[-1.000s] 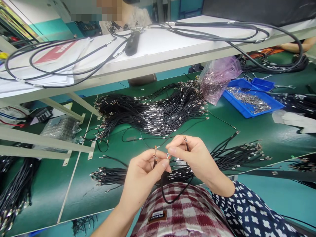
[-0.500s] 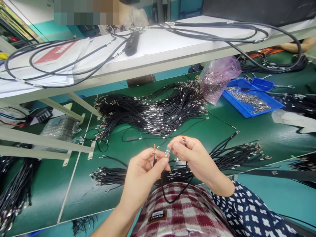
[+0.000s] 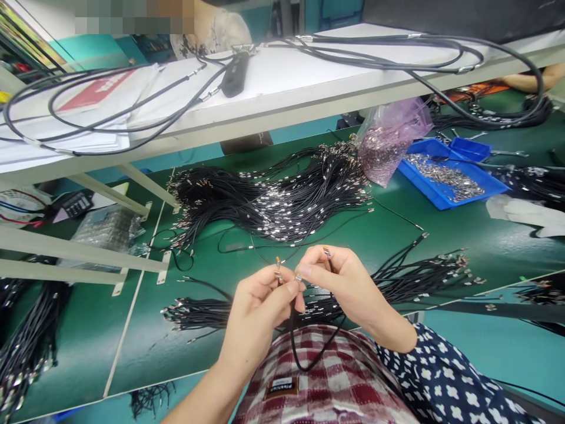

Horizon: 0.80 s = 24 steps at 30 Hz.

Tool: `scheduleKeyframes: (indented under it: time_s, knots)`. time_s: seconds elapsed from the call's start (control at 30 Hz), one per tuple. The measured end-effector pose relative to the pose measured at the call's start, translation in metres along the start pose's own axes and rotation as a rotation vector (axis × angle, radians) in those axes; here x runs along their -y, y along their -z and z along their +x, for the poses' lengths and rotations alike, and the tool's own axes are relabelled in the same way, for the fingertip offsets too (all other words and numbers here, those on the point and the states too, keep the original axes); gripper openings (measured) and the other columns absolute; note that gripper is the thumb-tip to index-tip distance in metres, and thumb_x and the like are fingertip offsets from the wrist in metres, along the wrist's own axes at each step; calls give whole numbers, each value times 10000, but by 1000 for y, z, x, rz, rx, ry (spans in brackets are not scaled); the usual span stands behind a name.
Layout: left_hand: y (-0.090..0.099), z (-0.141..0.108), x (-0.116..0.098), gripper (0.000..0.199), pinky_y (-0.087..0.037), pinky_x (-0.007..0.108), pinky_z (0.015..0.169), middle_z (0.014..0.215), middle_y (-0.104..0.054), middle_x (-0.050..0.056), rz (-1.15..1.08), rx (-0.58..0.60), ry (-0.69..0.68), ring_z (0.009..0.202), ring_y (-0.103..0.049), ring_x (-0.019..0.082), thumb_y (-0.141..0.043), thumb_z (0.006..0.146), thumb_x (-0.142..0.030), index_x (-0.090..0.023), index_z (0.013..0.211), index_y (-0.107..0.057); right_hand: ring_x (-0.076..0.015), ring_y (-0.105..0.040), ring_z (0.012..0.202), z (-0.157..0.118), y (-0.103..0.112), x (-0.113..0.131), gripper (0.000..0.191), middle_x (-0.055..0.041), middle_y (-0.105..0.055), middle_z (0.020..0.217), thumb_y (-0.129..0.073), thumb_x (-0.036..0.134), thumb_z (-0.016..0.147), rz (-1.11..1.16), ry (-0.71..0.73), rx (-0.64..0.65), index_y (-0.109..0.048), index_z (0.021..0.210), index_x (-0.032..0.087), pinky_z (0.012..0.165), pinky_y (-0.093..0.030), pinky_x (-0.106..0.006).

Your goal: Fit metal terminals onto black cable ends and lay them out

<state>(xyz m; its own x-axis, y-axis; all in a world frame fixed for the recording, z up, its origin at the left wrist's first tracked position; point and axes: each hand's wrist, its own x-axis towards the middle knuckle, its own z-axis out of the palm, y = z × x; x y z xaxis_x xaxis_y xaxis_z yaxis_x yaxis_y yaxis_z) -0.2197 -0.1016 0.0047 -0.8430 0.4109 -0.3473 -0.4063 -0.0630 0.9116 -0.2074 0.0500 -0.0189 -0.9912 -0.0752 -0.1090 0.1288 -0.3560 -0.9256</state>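
Observation:
My left hand (image 3: 265,300) is closed on a black cable (image 3: 304,366), whose metal-tipped end stands up between the fingers. My right hand (image 3: 339,277) is closed too, its thumb and forefinger pinching a small metal clip (image 3: 299,279) against the left fingertips. Another metal cable end shows above the curled right fingers. Below both hands the cable hangs in a loop before the checked apron (image 3: 335,388). Behind the hands, a bundle of black cables (image 3: 415,282) lies along the table's near edge. Fingers partly hide the clip.
A large pile of black cables (image 3: 273,200) lies on the green table (image 3: 145,341). At right are a blue tray (image 3: 435,197) of metal parts and a pink plastic bag (image 3: 379,147). A white shelf (image 3: 273,103) with looped cables crosses above. Another person's arm (image 3: 534,76) shows far right.
My right fingers have closed in on the metal clip, which has tipped down and now shows less. The hands have come slightly nearer each other.

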Motion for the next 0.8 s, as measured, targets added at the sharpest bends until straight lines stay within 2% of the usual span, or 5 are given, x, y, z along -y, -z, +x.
scheduleKeyframes:
  time_s: [0.13,0.3,0.5,0.67,0.8]
  knots:
    - [4,1,2,84,-155,221,454,621,-610,15,-24,34,-7,458,-280,39,-627,827,-215,-135,811,-643,-95,-434,549,1,1,-1,230,13,-595,626,-712,331,817,30,21,-19,-633,690,157,561,-348,-249]
    - [7,2,3,161,-162,208,442,625,-624,19,-55,92,17,434,-282,26,-669,832,-286,-138,884,-636,-95,-441,576,0,2,-1,215,12,-597,651,-716,315,816,30,27,-26,-639,693,156,569,-351,-244]
    - [8,3,6,189,-174,180,407,614,-627,11,-23,40,8,411,-298,12,-702,820,-284,-129,759,-612,-98,-464,574,0,2,-2,221,10,-604,665,-713,321,816,40,20,-15,-623,700,157,573,-354,-249]
    - [7,2,8,225,-155,180,391,622,-632,15,-2,9,26,399,-315,19,-726,792,-302,-132,732,-592,-103,-466,599,1,0,-1,237,6,-601,678,-702,328,827,29,26,-19,-601,700,155,588,-356,-247]
    - [8,3,-1,217,-160,184,417,604,-592,-8,-19,-73,-29,426,-281,22,-699,809,-305,-147,736,-569,-103,-386,608,-2,-1,-1,177,42,-483,694,-655,310,860,-24,28,8,-527,851,187,574,-315,-243]
